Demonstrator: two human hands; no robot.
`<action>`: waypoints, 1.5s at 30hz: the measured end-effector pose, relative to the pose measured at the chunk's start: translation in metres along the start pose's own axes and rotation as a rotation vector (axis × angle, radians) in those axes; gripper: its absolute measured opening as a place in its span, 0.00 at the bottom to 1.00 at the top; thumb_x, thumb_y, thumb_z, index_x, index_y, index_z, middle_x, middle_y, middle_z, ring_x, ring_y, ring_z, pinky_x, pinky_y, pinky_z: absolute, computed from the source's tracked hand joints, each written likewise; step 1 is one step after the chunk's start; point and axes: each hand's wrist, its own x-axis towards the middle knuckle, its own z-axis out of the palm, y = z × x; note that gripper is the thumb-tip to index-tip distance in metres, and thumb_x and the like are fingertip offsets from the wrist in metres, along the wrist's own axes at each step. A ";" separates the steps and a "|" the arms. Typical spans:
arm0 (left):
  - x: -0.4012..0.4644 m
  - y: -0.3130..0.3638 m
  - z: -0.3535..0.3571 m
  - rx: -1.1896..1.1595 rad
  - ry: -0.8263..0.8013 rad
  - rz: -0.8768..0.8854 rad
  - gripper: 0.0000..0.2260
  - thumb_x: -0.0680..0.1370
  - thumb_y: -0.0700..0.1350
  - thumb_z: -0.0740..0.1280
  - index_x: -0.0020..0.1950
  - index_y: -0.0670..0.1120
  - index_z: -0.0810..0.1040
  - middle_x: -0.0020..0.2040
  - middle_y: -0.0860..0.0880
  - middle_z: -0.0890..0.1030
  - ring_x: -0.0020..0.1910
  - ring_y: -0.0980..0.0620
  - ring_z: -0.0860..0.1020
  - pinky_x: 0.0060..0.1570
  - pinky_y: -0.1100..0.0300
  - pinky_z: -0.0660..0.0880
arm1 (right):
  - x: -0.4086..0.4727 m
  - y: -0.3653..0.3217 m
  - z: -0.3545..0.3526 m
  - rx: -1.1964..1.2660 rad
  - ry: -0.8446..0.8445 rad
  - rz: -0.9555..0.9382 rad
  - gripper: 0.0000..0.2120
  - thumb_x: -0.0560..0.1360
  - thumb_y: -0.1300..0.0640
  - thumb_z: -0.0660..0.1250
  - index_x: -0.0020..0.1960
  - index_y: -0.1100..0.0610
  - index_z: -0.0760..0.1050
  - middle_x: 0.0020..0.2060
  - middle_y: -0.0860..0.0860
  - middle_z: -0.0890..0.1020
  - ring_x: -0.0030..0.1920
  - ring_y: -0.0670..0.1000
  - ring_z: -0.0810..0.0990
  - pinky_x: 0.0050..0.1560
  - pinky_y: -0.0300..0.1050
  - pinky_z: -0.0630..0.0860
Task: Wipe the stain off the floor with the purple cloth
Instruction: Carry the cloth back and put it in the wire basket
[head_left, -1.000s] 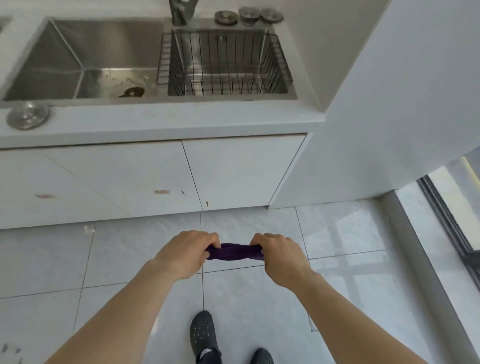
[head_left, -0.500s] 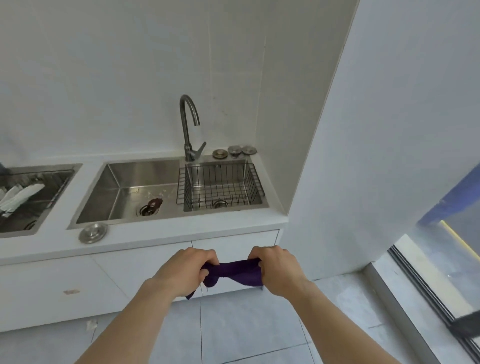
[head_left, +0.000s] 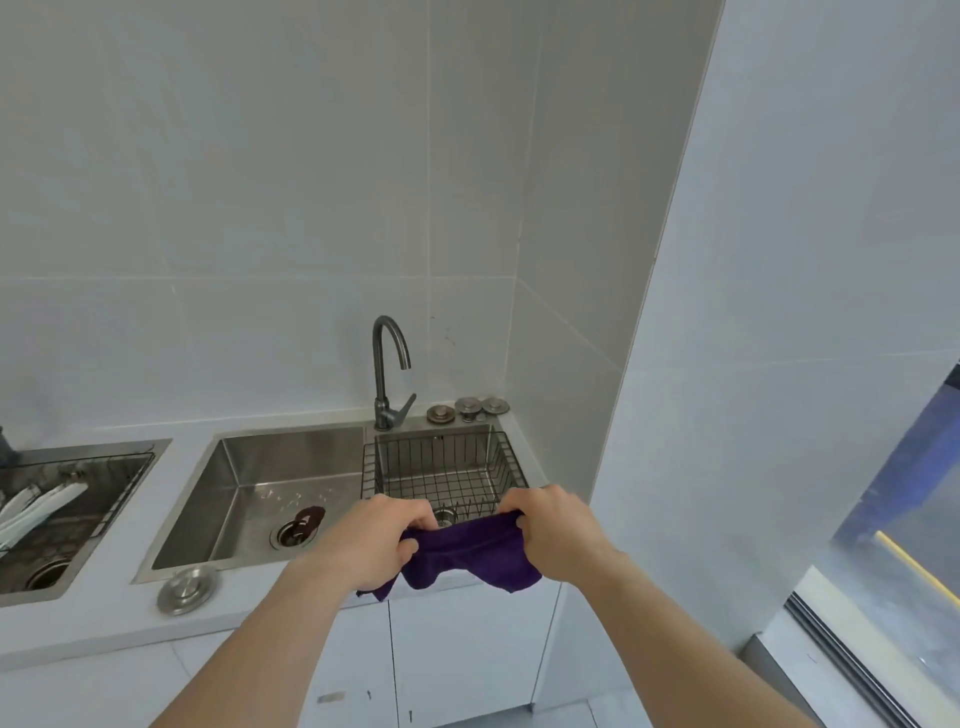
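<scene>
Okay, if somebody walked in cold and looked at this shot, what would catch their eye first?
Most likely the purple cloth, the one strong colour in a pale kitchen, stretched between the left hand and right hand low in the middle of the view. Behind it the steel sink stands out, with a wire basket in its right part and a curved faucet rising at the back.

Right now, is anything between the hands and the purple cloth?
No. Both the left hand and the right hand already grip the purple cloth, stretched between them in front of the sink. Nothing sits between the hands and the cloth.
</scene>
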 end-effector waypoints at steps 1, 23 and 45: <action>0.003 -0.002 -0.006 0.006 0.021 0.006 0.13 0.79 0.40 0.65 0.54 0.59 0.80 0.45 0.62 0.81 0.46 0.58 0.78 0.45 0.61 0.73 | 0.005 -0.004 -0.003 -0.005 0.015 0.002 0.20 0.75 0.66 0.57 0.55 0.45 0.78 0.47 0.51 0.83 0.46 0.57 0.80 0.44 0.53 0.79; 0.174 -0.094 0.000 0.022 0.145 0.014 0.13 0.80 0.41 0.65 0.59 0.57 0.79 0.53 0.57 0.82 0.49 0.56 0.77 0.49 0.61 0.72 | 0.198 0.030 0.048 0.023 0.056 -0.002 0.19 0.78 0.67 0.58 0.58 0.48 0.78 0.51 0.50 0.84 0.45 0.54 0.77 0.40 0.46 0.71; 0.422 -0.226 0.148 0.034 -0.070 -0.212 0.15 0.77 0.37 0.65 0.59 0.52 0.68 0.52 0.52 0.79 0.49 0.49 0.75 0.46 0.49 0.79 | 0.445 0.147 0.220 0.060 -0.231 0.030 0.20 0.74 0.65 0.71 0.62 0.49 0.77 0.52 0.48 0.83 0.52 0.52 0.80 0.53 0.52 0.80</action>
